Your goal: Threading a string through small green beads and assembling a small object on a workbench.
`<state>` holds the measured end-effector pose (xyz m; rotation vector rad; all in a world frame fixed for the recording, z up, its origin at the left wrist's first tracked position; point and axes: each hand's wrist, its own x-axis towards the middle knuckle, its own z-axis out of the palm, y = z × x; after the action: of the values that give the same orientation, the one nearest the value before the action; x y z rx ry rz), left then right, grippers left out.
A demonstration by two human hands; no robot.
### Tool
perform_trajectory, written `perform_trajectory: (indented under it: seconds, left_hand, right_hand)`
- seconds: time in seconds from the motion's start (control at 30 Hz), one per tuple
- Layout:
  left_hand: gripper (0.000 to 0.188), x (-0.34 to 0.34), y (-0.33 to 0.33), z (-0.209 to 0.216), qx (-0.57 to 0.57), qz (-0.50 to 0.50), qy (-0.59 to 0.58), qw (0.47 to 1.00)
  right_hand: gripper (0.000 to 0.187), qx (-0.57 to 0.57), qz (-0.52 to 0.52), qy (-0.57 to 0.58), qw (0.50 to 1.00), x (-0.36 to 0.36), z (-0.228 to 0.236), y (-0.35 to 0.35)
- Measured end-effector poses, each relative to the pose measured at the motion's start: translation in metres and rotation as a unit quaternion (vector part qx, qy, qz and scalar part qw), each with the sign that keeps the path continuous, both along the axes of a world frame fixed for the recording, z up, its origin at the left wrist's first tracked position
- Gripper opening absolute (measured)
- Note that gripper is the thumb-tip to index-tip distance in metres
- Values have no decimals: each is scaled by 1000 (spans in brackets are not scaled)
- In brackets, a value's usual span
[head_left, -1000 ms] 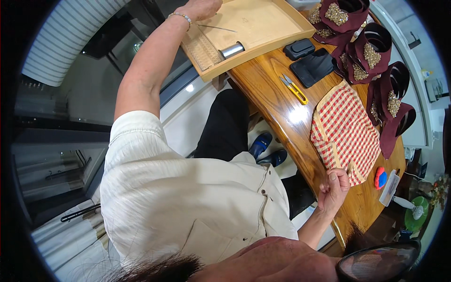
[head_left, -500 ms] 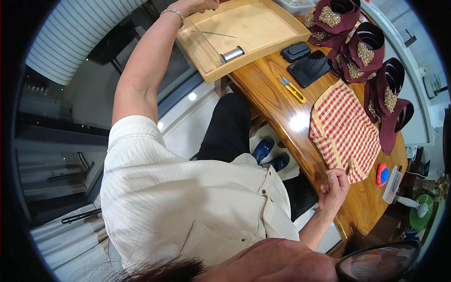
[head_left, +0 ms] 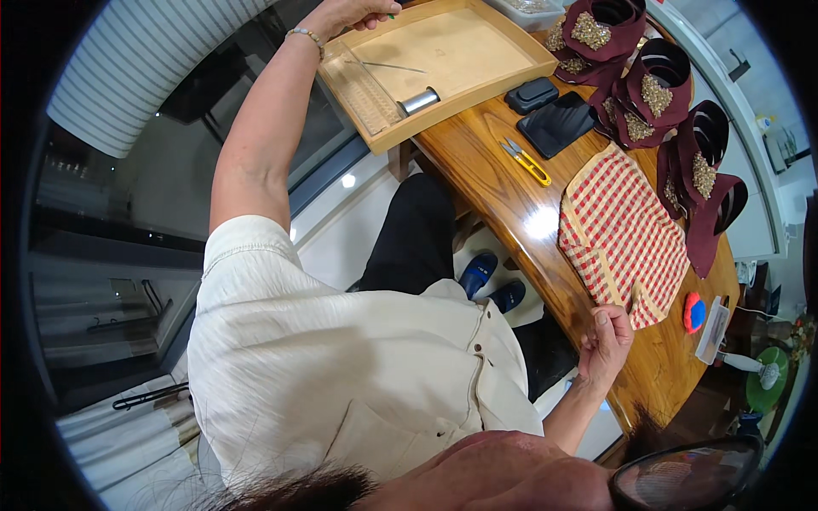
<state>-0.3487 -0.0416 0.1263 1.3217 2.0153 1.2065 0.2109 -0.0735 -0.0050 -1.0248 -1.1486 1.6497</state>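
My left hand [head_left: 356,10], a beaded bracelet at its wrist, is raised at the top edge over the near left corner of a shallow wooden tray [head_left: 467,92]. Its fingers are closed, and a tiny green thing [head_left: 391,15] shows at their tips; its kind is too small to tell. My right hand [head_left: 607,341] is beside the near corner of a red-and-cream checked cloth piece [head_left: 626,230] with tan binding, thumb and fingers pinched together. What they pinch, if anything, cannot be made out. In the tray lie a spool [head_left: 418,101] and a thin rod [head_left: 388,66].
Yellow thread snips [head_left: 528,162], a black flat case [head_left: 555,125] and a small black box [head_left: 532,96] lie on the wooden table [head_left: 477,166]. Maroon bands with gold beadwork [head_left: 665,94] stand along the far side. A red-and-blue pincushion-like piece [head_left: 694,312] sits at the right.
My left hand has come slightly lower and more fully into view, still closed. My right hand stays beside the cloth. The whole view has shifted a little.
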Motion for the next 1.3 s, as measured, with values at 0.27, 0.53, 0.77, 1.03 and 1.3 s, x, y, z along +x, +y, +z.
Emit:
perform_trajectory:
  seconds: [0.27, 0.53, 0.77, 1.03, 1.3]
  left_hand:
    - [17, 10, -2, 6, -33, -51, -75, 995]
    - [15, 0, 10, 2, -69, -5, 117, 991]
    - [18, -3, 11, -4, -13, 4, 64, 998]
    - [25, 5, 15, 1, 82, 52, 0, 995]
    - [21, 2, 21, -22, 50, -15, 198, 979]
  right_hand:
    - [10, -9, -4, -1, 1000, -2, -1, -1]
    - [10, -4, 5, -9, 1000, -3, -3, 1]
    - [9, -5, -2, 8, 1000, -2, -1, 0]
    - [10, 1, 2, -19, 1000, -4, -1, 1]
    - [10, 5, 1, -21, 1000, -4, 1, 1]
